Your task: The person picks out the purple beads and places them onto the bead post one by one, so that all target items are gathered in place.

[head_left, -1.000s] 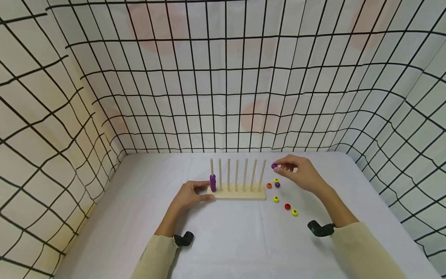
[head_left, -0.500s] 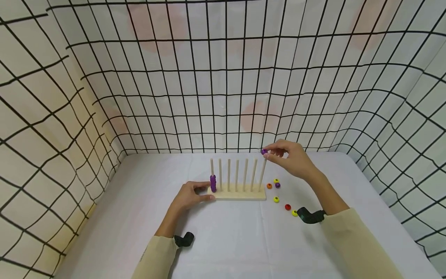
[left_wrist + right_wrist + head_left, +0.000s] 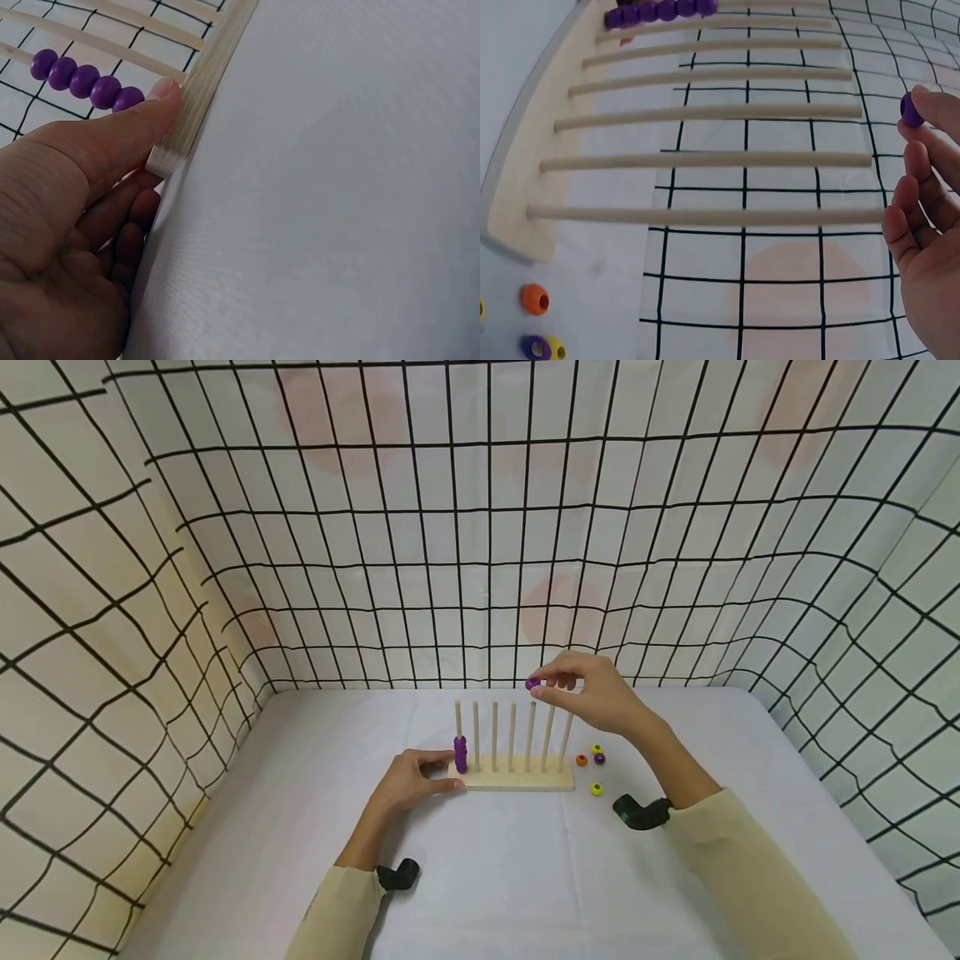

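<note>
A wooden peg stand (image 3: pixel 517 782) with several upright pegs stands on the white cloth. Several purple beads (image 3: pixel 461 755) are stacked on its leftmost peg, with the top of that peg bare. My left hand (image 3: pixel 408 782) grips the base's left end; the left wrist view shows the thumb (image 3: pixel 161 97) on the base beside the lowest bead. Above the right half of the pegs, my right hand (image 3: pixel 592 692) pinches a single purple bead (image 3: pixel 910 110) between thumb and forefinger. That bead is clear of the peg tips, and its hole shows in the right wrist view.
Right of the stand lie a loose orange bead (image 3: pixel 581 760), a purple bead (image 3: pixel 599 759) and yellow beads, one of them nearer (image 3: pixel 596 789). Black grid netting (image 3: pixel 487 568) over white cloth surrounds the table at the back and sides.
My right hand has lifted the purple bead and carried it left over the pegs. The right forearm now hides the red bead and nearest yellow bead. My left hand has stayed put.
</note>
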A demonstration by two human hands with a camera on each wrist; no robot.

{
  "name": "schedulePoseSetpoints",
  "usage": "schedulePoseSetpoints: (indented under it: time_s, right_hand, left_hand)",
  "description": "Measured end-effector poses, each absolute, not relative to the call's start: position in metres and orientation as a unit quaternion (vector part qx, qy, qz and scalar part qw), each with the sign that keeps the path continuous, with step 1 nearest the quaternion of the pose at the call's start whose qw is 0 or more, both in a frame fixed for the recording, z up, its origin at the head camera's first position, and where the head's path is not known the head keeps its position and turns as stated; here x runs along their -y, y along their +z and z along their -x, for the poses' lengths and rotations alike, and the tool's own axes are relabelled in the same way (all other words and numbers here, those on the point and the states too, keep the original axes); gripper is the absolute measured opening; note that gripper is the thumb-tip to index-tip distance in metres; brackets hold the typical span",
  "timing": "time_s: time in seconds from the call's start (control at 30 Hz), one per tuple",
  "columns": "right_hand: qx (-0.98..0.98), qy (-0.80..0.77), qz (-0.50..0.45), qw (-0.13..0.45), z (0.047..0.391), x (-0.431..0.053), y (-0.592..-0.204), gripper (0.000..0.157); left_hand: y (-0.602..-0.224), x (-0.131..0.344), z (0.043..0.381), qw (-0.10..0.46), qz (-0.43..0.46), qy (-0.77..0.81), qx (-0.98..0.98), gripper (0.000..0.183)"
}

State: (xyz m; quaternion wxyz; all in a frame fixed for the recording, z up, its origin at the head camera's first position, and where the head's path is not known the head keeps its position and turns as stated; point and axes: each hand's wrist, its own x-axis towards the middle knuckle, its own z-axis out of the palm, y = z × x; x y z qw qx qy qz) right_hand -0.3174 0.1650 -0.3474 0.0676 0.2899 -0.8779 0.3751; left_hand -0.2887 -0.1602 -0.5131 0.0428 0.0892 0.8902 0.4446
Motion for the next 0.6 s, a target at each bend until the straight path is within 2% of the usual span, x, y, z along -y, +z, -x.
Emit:
schedulePoseSetpoints:
  time_s: [0.6]
  right_hand:
    - [0.864,0.372,-0.338,0.034,0.320,-0.109,-0.346,0.023]
  left_hand:
    - [-0.513,0.161,0.290,0.049,-0.089,0.442,-0.891,0.056]
